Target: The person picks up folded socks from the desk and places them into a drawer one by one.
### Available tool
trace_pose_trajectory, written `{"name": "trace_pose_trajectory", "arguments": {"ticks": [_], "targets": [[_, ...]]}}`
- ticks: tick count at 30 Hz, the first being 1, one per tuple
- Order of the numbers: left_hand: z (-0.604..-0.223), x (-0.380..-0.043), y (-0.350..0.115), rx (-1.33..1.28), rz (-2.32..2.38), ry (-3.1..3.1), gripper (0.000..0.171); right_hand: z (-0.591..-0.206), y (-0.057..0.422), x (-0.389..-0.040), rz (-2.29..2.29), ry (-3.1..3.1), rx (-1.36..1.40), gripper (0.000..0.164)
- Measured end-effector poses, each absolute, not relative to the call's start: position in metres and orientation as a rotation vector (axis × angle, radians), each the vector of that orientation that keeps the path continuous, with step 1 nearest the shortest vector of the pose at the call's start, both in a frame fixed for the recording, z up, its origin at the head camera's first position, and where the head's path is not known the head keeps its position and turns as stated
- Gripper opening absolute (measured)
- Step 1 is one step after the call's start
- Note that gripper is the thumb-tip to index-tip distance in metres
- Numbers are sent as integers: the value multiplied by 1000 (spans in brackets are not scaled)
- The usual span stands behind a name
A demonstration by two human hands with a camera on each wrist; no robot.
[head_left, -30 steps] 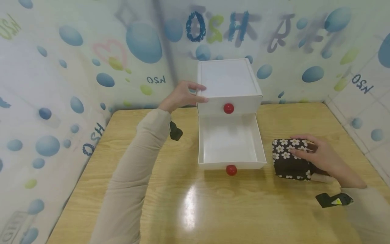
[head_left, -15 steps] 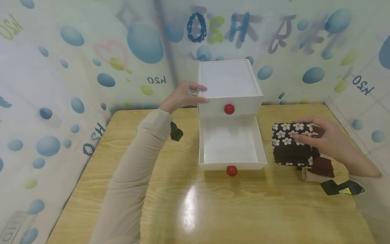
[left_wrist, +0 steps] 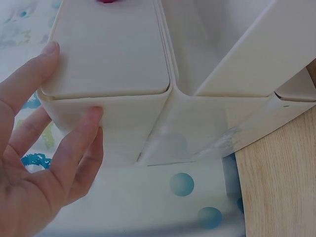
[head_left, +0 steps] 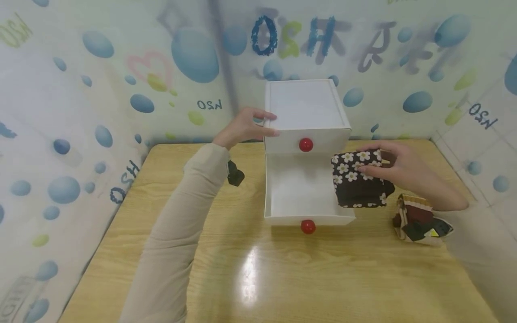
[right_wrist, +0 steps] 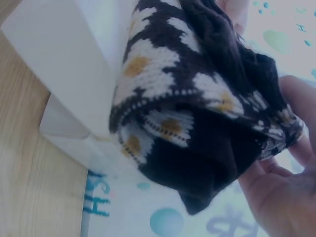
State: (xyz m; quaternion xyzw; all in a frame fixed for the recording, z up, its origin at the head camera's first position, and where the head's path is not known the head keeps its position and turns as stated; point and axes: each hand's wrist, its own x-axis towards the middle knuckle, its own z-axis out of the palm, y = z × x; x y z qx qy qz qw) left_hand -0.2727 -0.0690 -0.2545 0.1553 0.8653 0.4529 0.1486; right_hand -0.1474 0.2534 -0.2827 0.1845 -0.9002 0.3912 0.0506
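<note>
A white two-tier drawer box (head_left: 304,105) stands at the back of the table, with its lower drawer (head_left: 299,190) pulled out and bare inside. My left hand (head_left: 244,125) holds the upper left front corner of the box; in the left wrist view its thumb lies on the front and its fingertips touch the side. My right hand (head_left: 412,168) grips folded black knit socks (head_left: 357,179) with white daisies, raised over the lower drawer's right wall. In the right wrist view the folded socks (right_wrist: 197,113) hang close to the white drawer wall, fingers partly hidden behind them.
Another folded bundle (head_left: 418,213), beige, maroon and yellow, lies on the wooden table (head_left: 226,273) to the right, partly hidden by the wrist strap. Red ball knobs (head_left: 308,226) stick out from both drawer fronts. A patterned wall (head_left: 226,89) stands close behind.
My right hand has lifted the daisy socks off the table and carried them left to the drawer's right edge, uncovering the beige and maroon bundle. The left hand has stayed at the box corner.
</note>
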Motion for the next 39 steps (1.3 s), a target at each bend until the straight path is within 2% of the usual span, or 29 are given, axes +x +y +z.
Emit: {"name": "trace_pose_trajectory", "arguments": {"ticks": [10,22,33,39], "targets": [[-254,-273,-69,455,1300,2497,53,-281,220,-169,1331,-2812,549,38],[-254,-272,-70,509,1313,2482,52,-295,192,-185,1592,-2951,372,48],[-254,-271,-70,504,1322,2487,53,-306,173,-190,1589,-3009,414,44],[-254,-271,-71,524,1334,2481,53,-310,169,-193,1693,-3034,347,44]]}}
